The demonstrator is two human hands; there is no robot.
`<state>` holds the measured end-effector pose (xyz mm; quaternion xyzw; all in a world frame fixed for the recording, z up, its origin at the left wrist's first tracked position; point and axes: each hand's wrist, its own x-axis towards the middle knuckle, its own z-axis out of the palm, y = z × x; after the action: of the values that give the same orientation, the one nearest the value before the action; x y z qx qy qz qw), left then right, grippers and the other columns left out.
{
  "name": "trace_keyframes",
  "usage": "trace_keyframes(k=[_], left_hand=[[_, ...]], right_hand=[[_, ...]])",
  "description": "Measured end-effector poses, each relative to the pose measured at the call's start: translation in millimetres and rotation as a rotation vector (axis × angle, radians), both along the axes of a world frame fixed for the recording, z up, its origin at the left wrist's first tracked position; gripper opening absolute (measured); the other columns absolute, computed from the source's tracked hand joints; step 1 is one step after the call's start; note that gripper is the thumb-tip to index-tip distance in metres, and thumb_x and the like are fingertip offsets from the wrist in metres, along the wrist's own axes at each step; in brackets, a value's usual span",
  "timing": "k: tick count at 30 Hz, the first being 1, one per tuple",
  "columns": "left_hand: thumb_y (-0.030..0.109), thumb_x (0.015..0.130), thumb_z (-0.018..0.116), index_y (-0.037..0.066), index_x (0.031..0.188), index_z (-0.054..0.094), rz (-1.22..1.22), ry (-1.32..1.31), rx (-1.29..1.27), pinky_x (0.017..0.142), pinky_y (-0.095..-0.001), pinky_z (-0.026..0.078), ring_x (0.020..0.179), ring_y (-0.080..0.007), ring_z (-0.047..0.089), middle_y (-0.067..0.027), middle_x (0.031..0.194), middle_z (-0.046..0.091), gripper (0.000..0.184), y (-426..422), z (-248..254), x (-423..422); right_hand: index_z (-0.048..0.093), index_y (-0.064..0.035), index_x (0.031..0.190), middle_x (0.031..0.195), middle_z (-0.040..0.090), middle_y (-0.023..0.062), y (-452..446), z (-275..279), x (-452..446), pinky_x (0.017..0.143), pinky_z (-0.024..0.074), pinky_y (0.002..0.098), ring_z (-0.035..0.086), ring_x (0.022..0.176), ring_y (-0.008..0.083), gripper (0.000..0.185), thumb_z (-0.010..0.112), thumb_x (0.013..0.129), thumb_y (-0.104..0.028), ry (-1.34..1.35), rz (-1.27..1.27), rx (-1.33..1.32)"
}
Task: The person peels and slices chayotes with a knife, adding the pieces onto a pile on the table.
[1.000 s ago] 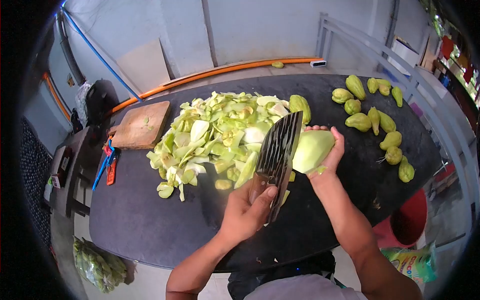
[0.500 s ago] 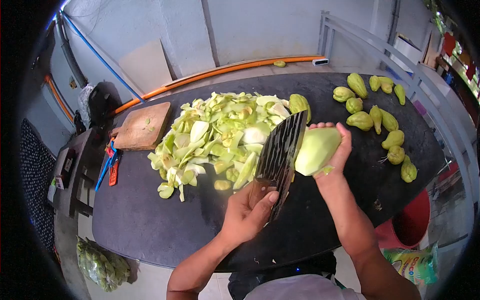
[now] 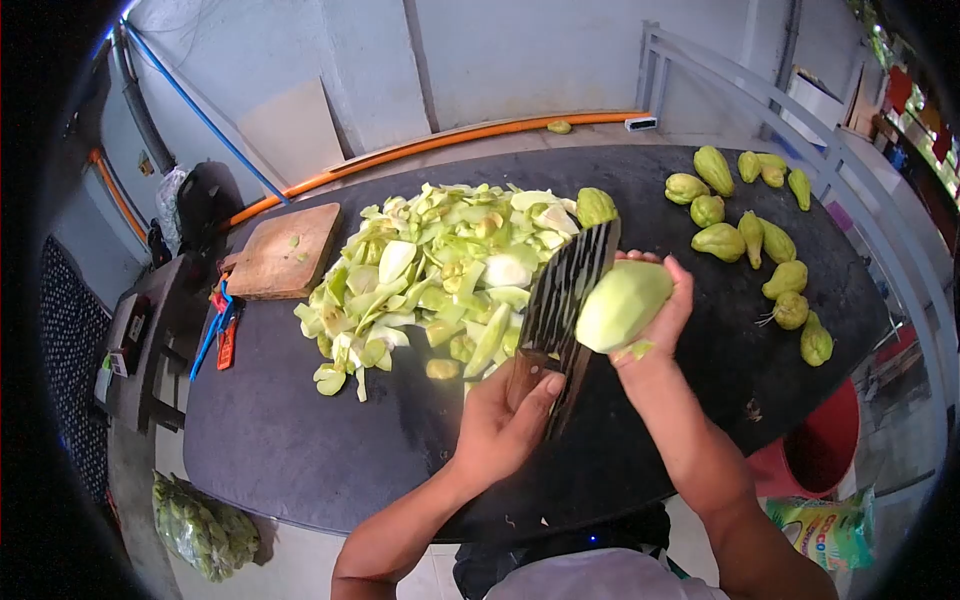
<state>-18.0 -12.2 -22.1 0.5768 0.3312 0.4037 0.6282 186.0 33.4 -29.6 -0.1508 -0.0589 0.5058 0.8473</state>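
My left hand is wrapped round the wooden handle of a broad dark cleaver, its blade pointing up and away. In my right hand lies a peeled pale green chayote, close to the right of the blade; a small bit of peel clings near the wrist. Beyond the cleaver, a heap of green peels and cut pieces covers the middle of the dark table. One unpeeled chayote sits at the heap's right edge, partly behind the blade tip.
Several whole chayotes lie at the table's right. A wooden board and an orange-handled tool are at the left. On the floor are a red bucket, a colourful bag and a plastic bag of greens.
The chayote in my right hand has shifted slightly left and tilted differently, nearer the blade. The cleaver has moved a little and its blade is turned differently. Both grips persist.
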Motion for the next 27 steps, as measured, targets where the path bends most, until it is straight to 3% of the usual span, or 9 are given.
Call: trace_keyframes(k=[1, 4, 5, 8, 9, 13, 16, 19, 27], left_hand=[[0.019, 0.102, 0.066, 0.0, 0.103, 0.062, 0.048, 0.006, 0.046, 0.057, -0.0224, 0.035, 0.066, -0.002, 0.041, 0.0068, 0.07, 0.05, 0.02, 1.6, -5.3, 2.3], [0.018, 0.101, 0.066, 0.001, 0.093, 0.058, 0.159, 0.012, 0.011, 0.049, -0.0239, 0.034, 0.056, -0.0028, 0.041, 0.0047, 0.063, 0.048, 0.02, 11.1, 19.0, -11.8], [0.018, 0.1, 0.067, 0.001, 0.096, 0.058, 0.134, -0.055, -0.063, 0.042, -0.0258, 0.032, 0.046, -0.0051, 0.041, 0.0023, 0.059, 0.048, 0.02, 16.2, 26.1, -21.4], [0.015, 0.097, 0.069, 0.0, 0.098, 0.058, 0.08, -0.149, -0.222, 0.038, -0.0276, 0.031, 0.04, -0.0087, 0.04, 0.0004, 0.056, 0.048, 0.018, 26.8, 26.5, -39.1], [0.014, 0.096, 0.07, 0.0, 0.098, 0.059, 0.097, -0.114, -0.224, 0.038, -0.0276, 0.031, 0.04, -0.0088, 0.041, 0.0004, 0.056, 0.048, 0.018, 31.7, 22.2, -38.7], [0.012, 0.093, 0.071, -0.002, 0.093, 0.061, 0.06, 0.024, -0.24, 0.04, -0.0285, 0.033, 0.042, -0.0092, 0.044, -0.0004, 0.056, 0.051, 0.017, 37.8, 11.7, -41.0], [0.011, 0.093, 0.071, -0.002, 0.091, 0.062, 0.051, 0.04, -0.231, 0.04, -0.0286, 0.034, 0.041, -0.0098, 0.044, -0.0012, 0.056, 0.052, 0.016, 40.8, 0.5, -34.8], [0.009, 0.093, 0.071, -0.002, 0.089, 0.06, 0.122, -0.017, -0.22, 0.037, -0.0287, 0.034, 0.038, -0.0105, 0.042, -0.0005, 0.054, 0.049, 0.016, 42.4, -11.5, -16.6], [0.011, 0.094, 0.07, -0.004, 0.089, 0.062, -0.03, 0.09, -0.269, 0.04, -0.0279, 0.033, 0.041, -0.0094, 0.045, -0.0007, 0.055, 0.051, 0.018, 40.9, -7.7, -14.7]], right_hand=[[0.067, -0.01, 0.094, 0.097, 0.071, 0.0071, 0.3, -5.8, -8.1, 0.089, 0.0547, 0.04, 0.069, 0.096, 0.0261, 0.028, 0.054, 0.095, -0.035, 0.026, -0.018, -0.035], [0.067, -0.0128, 0.112, 0.113, 0.071, 0.0049, -7.1, -13.9, -32.9, 0.092, 0.0539, 0.0488, 0.067, 0.106, 0.0257, 0.033, 0.053, 0.095, -0.037, -0.058, 0.142, -0.085], [0.063, -0.0134, 0.127, 0.123, 0.068, 0.0068, -3.0, -22.1, -26.9, 0.092, 0.0527, 0.0543, 0.066, 0.112, 0.0264, 0.046, 0.056, 0.095, -0.046, -0.154, 0.285, -0.047], [0.054, -0.0117, 0.142, 0.13, 0.065, 0.0095, -3.4, 4.3, -7.3, 0.091, 0.0545, 0.0559, 0.065, 0.116, 0.0293, 0.064, 0.064, 0.092, -0.05, -0.6, 0.594, 0.021], [0.047, -0.0103, 0.149, 0.131, 0.064, 0.0122, -0.6, 2.7, -7.5, 0.086, 0.0591, 0.0538, 0.067, 0.115, 0.0329, 0.076, 0.076, 0.086, -0.044, -0.664, 0.578, 0.037], [0.047, -0.0078, 0.148, 0.13, 0.064, 0.013, 6.0, 17.1, 17.2, 0.079, 0.0631, 0.0495, 0.071, 0.107, 0.0338, 0.082, 0.086, 0.078, -0.026, -0.842, 0.701, -0.084], [0.05, -0.0068, 0.146, 0.13, 0.065, 0.0128, 5.3, 13.2, 22.7, 0.084, 0.0614, 0.0521, 0.069, 0.111, 0.0336, 0.08, 0.086, 0.078, -0.026, -0.855, 0.709, -0.095], [0.051, -0.006, 0.144, 0.13, 0.065, 0.0131, 2.9, -23.1, -4.8, 0.09, 0.0584, 0.0562, 0.066, 0.116, 0.0338, 0.078, 0.086, 0.078, -0.025, -0.557, 0.54, -0.063], [0.053, -0.003, 0.144, 0.128, 0.066, 0.0129, 1.6, -7.0, 41.9, 0.093, 0.0575, 0.0549, 0.068, 0.113, 0.0307, 0.075, 0.087, 0.078, -0.016, -0.756, 0.73, -0.113]])
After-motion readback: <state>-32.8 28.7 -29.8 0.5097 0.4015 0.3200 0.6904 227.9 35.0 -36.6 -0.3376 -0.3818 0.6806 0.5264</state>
